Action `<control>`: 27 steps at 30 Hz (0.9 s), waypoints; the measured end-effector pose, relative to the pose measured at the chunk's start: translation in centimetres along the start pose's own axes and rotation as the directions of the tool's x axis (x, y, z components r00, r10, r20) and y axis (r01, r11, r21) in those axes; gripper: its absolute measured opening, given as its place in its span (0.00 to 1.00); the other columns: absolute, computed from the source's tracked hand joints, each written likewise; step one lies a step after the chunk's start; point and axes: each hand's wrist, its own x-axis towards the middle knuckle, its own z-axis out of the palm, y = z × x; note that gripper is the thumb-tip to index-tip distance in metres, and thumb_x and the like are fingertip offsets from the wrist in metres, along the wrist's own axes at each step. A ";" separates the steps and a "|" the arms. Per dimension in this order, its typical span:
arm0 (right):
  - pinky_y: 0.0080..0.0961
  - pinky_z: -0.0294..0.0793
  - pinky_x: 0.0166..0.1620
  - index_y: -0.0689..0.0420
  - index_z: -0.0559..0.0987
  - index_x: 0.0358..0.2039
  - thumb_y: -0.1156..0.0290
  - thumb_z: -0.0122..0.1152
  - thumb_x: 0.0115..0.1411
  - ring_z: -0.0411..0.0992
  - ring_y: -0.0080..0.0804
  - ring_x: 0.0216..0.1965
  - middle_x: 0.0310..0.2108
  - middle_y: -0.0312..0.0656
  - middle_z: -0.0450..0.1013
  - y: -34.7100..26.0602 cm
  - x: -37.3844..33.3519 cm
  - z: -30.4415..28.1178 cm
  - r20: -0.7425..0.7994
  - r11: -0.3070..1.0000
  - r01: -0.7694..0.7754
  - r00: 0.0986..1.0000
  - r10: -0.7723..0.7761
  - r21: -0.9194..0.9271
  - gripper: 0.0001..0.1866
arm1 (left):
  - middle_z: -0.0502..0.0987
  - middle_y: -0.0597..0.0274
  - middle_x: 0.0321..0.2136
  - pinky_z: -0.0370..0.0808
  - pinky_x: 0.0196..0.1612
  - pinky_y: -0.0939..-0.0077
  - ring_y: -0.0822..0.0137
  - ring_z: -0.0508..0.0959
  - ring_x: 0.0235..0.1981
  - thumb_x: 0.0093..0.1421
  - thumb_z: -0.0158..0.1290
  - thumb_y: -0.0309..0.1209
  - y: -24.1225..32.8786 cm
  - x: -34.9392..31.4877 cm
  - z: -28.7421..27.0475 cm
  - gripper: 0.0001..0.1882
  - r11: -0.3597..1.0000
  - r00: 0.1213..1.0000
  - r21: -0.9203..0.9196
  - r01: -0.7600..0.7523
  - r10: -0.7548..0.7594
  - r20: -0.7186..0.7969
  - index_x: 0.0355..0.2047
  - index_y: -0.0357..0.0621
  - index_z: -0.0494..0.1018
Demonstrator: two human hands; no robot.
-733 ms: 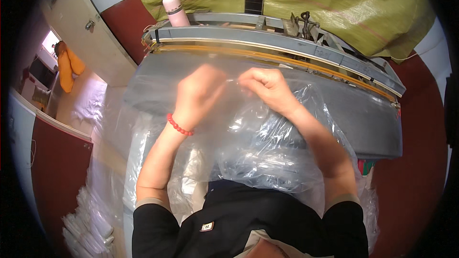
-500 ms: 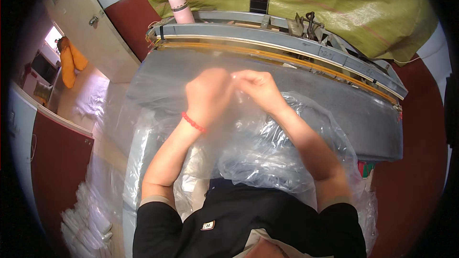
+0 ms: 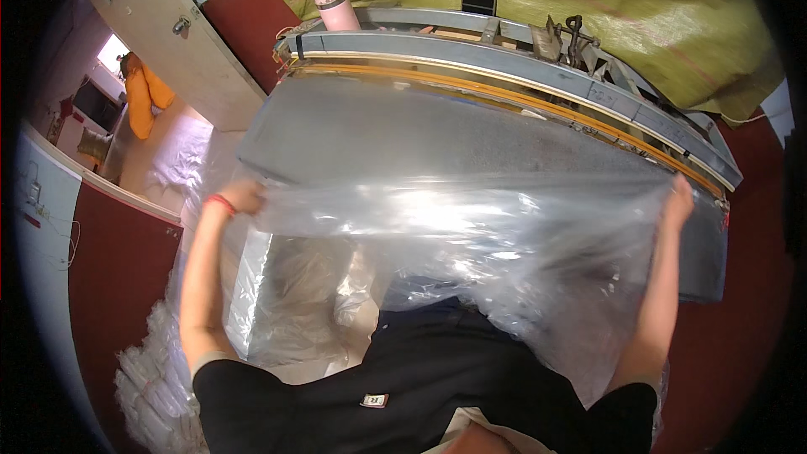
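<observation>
A wide sheet of clear plastic film [image 3: 420, 210] is stretched taut between my two hands, over the near part of a grey-topped bench [image 3: 378, 126]. At the left, my left hand [image 3: 245, 198], with a red bead bracelet at its wrist, is closed on one end of the film's edge. My right hand [image 3: 677, 202] grips the other end, close to the bench's right side. Loose folds of the film hang toward my body. Along the bench's far side runs a long grey metal bar with orange strips [image 3: 471, 84], apart from the film.
A pink bottle [image 3: 334, 4] stands behind the bar at the left, and a metal clamp [image 3: 574, 40] farther right. A yellow-green tarp [image 3: 605, 17] covers the back. Bundled plastic [image 3: 155, 370] lies on the floor at the left, near an open door [image 3: 168, 34].
My hands were together above the middle of the bench. They have moved far apart, left and right, and nearer to me, pulling the film out wide between them.
</observation>
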 end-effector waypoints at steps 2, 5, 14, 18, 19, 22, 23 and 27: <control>0.21 0.62 0.45 0.61 0.75 0.37 0.66 0.48 0.56 0.67 0.25 0.38 0.36 0.40 0.72 5.1 3.1 -5.7 -0.049 0.975 0.048 0.997 -0.060 -0.219 0.14 | 0.75 0.53 0.21 0.72 0.29 0.69 0.61 0.76 0.23 0.44 0.51 0.29 -7.9 -0.2 -4.3 0.15 0.963 0.950 0.130 0.238 -0.203 -0.236 0.34 0.37 0.72; 0.25 0.63 0.41 0.63 0.74 0.35 0.58 0.46 0.57 0.68 0.32 0.35 0.32 0.45 0.73 7.3 5.5 -13.6 -0.145 0.853 -0.062 0.989 -0.016 -0.517 0.19 | 0.74 0.51 0.25 0.69 0.30 0.71 0.61 0.73 0.26 0.44 0.53 0.28 -6.0 0.2 -11.0 0.11 0.993 0.297 -0.078 0.094 -0.103 -0.949 0.30 0.36 0.72; 0.46 0.65 0.37 0.54 0.70 0.38 0.52 0.36 0.58 0.67 0.54 0.38 0.35 0.52 0.70 6.9 5.4 -20.9 -0.235 0.359 -0.246 0.969 0.074 -0.900 0.21 | 0.62 0.50 0.50 0.58 0.53 0.65 0.56 0.62 0.52 0.51 0.51 0.43 -0.5 15.2 -1.0 0.31 0.997 0.563 0.014 -0.072 0.052 -0.825 0.53 0.44 0.57; 0.45 0.65 0.36 0.54 0.69 0.40 0.54 0.35 0.59 0.67 0.54 0.37 0.34 0.52 0.70 7.6 4.6 -21.6 -0.216 0.226 -0.219 0.976 0.039 -0.949 0.20 | 0.54 0.50 0.56 0.46 0.58 0.65 0.57 0.51 0.58 0.51 0.42 0.56 -2.0 17.3 -2.4 0.38 0.946 0.701 -0.314 0.083 -0.280 -0.656 0.57 0.47 0.50; 0.45 0.65 0.36 0.54 0.69 0.40 0.54 0.35 0.59 0.67 0.54 0.37 0.34 0.52 0.70 6.9 4.1 -21.0 -0.225 0.213 -0.230 0.973 0.048 -0.950 0.20 | 0.54 0.49 0.56 0.47 0.58 0.66 0.57 0.52 0.58 0.51 0.41 0.57 -1.9 17.5 -2.7 0.39 0.929 0.733 -0.317 0.191 -0.350 -0.584 0.57 0.45 0.51; 0.45 0.65 0.35 0.55 0.70 0.38 0.54 0.36 0.59 0.68 0.53 0.36 0.33 0.53 0.70 5.6 4.2 -19.9 -0.203 0.276 -0.196 0.979 0.004 -0.941 0.20 | 0.56 0.48 0.54 0.52 0.56 0.72 0.56 0.56 0.56 0.50 0.43 0.58 -2.8 17.9 -4.2 0.42 0.916 0.748 -0.316 0.249 -0.389 -0.538 0.56 0.39 0.51; 0.45 0.65 0.35 0.55 0.70 0.38 0.54 0.36 0.59 0.68 0.53 0.36 0.33 0.53 0.70 6.4 4.9 -19.1 -0.172 0.276 -0.173 0.985 0.026 -0.945 0.20 | 0.57 0.45 0.53 0.54 0.56 0.70 0.54 0.58 0.55 0.49 0.48 0.54 -5.6 17.3 -4.6 0.41 0.967 0.722 -0.206 0.150 -0.249 -0.645 0.56 0.43 0.50; 0.44 0.67 0.35 0.53 0.71 0.40 0.54 0.37 0.58 0.69 0.51 0.35 0.32 0.52 0.71 6.0 4.2 -21.2 -0.248 0.334 -0.223 0.968 -0.032 -0.916 0.20 | 0.68 0.40 0.42 0.66 0.44 0.62 0.44 0.69 0.43 0.49 0.52 0.46 2.1 17.4 -9.9 0.46 0.939 0.675 -0.090 0.333 -0.304 -0.672 0.59 0.59 0.32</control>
